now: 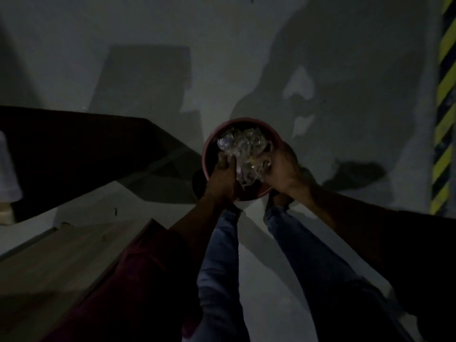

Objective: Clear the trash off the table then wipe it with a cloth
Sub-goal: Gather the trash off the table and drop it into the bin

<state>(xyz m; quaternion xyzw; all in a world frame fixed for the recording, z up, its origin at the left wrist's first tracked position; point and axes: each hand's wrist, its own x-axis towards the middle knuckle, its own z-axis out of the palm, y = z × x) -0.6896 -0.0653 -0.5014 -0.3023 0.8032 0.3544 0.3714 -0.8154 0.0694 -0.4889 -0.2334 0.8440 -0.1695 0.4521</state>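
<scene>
A round pink-rimmed bin [209, 141] stands on the grey floor just ahead of my feet. A crumpled bundle of clear plastic trash [243, 149] sits in its mouth. My left hand [223, 176] grips the near left side of the bundle, fingers curled over it. On the bundle's right side my right hand [281, 169] holds it the same way, above the bin's right rim. The scene is very dark, so finger detail is hard to read.
A dark table top [74, 149] reaches in from the left, its corner close to the bin. A pale wooden board [61, 262] lies at lower left. A white object [7, 169] shows at the left edge. Yellow-black hazard tape [444, 107] runs down the right.
</scene>
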